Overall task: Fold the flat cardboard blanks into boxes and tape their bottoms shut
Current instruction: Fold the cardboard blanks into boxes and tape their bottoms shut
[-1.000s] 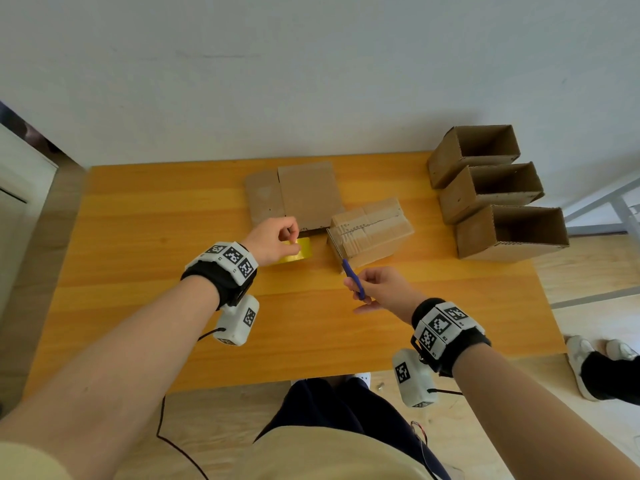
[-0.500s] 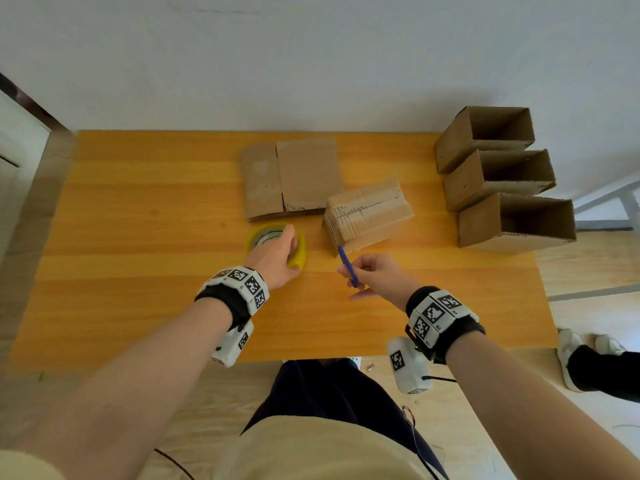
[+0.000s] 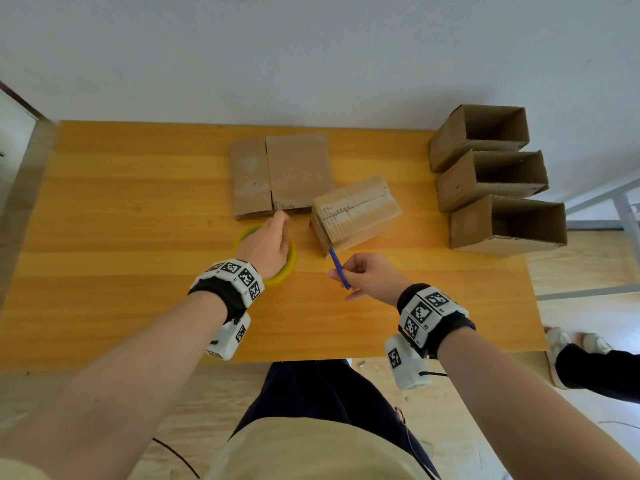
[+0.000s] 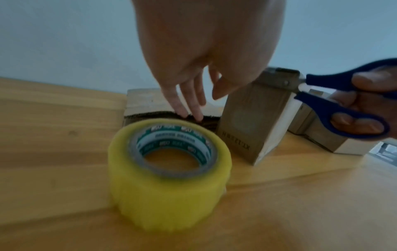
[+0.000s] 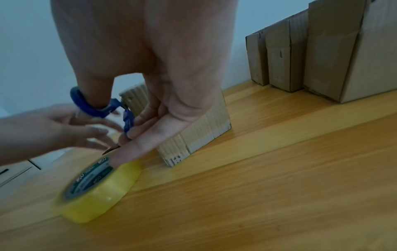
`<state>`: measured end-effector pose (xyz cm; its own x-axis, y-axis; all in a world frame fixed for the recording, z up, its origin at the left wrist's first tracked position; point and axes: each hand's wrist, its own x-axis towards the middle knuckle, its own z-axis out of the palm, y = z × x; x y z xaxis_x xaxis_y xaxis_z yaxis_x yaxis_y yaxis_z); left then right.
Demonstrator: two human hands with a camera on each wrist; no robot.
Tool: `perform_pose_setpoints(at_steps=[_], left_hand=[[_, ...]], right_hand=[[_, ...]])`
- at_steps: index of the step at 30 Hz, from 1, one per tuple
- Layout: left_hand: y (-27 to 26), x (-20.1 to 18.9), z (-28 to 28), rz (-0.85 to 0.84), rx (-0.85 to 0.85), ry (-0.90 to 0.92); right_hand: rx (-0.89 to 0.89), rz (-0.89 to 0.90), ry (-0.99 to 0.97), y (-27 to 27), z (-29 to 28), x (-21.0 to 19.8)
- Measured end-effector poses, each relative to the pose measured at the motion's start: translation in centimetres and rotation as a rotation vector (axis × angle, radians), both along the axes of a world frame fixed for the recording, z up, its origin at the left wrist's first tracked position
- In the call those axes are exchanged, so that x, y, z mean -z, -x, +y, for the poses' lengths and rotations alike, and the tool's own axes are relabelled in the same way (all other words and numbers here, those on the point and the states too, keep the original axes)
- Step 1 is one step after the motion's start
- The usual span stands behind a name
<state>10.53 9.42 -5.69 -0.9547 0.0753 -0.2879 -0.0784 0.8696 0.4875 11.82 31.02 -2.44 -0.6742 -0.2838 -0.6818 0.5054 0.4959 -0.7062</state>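
1. Scissors [image 3: 338, 268], blue-handled, are gripped in the right hand [image 3: 372, 278], fingers curled through the loops; the blades point up-frame at the near corner of the folded box [image 3: 356, 211]. Whether the blades touch the cardboard cannot be told.
2. Folded box stands at centre of the table [image 3: 104, 237], closed flaps uppermost, its long axis running lower left to upper right in the head view. Tape appears to lie along its seam; this is a judgement.
3. Left hand [image 3: 268, 244] hovers over the yellow tape roll [image 4: 169, 152], fingers [image 4: 189, 103] straight and spread, holding nothing. The roll lies flat on the table, just left of the box.
4. Flat cardboard blanks [image 3: 280, 176] lie directly up-frame of the left hand; the fingertips reach toward their near edge. Contact cannot be confirmed.
5. Three open boxes [image 3: 491, 178] stand in a row at the right of the frame, well apart from both hands.
6. Governing relation: the blanks lie straight ahead of the left hand, their long side across the reach. The left hand is plainly nearer and free; the right is occupied.
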Motion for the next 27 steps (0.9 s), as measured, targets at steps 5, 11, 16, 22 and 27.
perform_pose_setpoints(at_steps=[5, 11, 16, 22, 27], left_hand=[[1.7, -1.9, 0.1, 0.124, 0.168, -0.179], [2.2, -2.1, 0.3, 0.093, 0.177, -0.219], [2.7, -2.1, 0.2, 0.113, 0.181, -0.258], [3.5, -2.4, 0.7, 0.160, 0.204, -0.258], [3.6, -2.7, 1.4, 0.218, 0.196, -0.227]], right_hand=[[-0.097, 0.042, -0.053, 0.5, 0.2, -0.2], [-0.169, 0.035, -0.132, 1.1, 0.0, 0.2], [-0.193, -0.113, -0.204, 0.7, -0.1, 1.3], [-0.281, 0.089, -0.437, -0.4, 0.4, 3.1], [-0.345, 0.158, -0.607, 0.0, 0.4, 3.5]])
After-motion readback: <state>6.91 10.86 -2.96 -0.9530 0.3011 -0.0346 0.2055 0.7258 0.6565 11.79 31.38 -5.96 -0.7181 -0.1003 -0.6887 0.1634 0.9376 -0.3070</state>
